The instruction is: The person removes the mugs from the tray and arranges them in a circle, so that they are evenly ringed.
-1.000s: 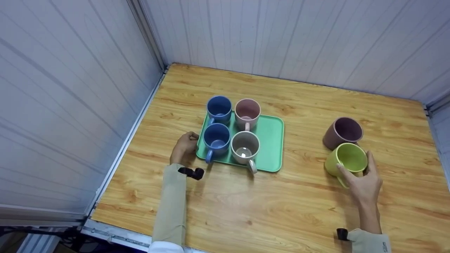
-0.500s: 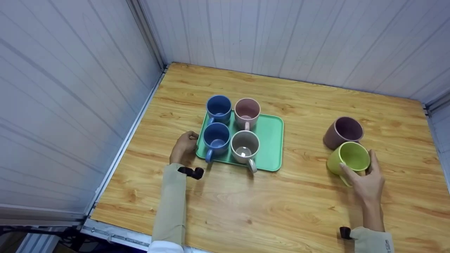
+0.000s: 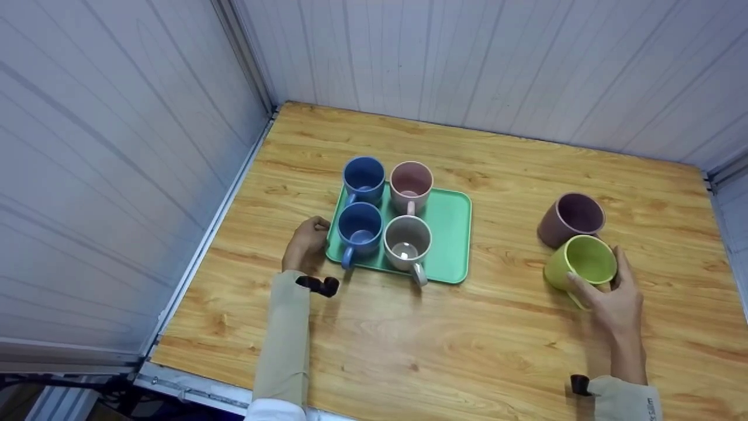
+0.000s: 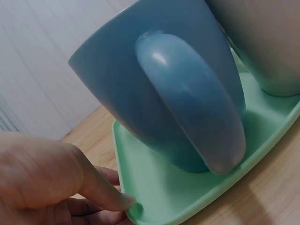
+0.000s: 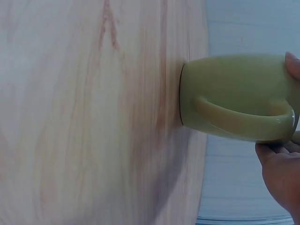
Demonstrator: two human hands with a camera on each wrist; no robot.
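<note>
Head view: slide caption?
Left hand grips flat green tray bearing two blue mugs, pink mug, grey mug; right hand grips yellow-green mug.

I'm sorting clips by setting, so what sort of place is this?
Probably a small panelled work booth, perhaps set up for recording: pale, streaked wall panels stand behind and beside a wood-grain tabletop, and a metal corner strip joins two of them.

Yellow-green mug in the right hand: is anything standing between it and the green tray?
In the head view, only bare tabletop lies between the yellow-green mug and the green tray. The purple mug stands just beyond, off that stretch.
</note>
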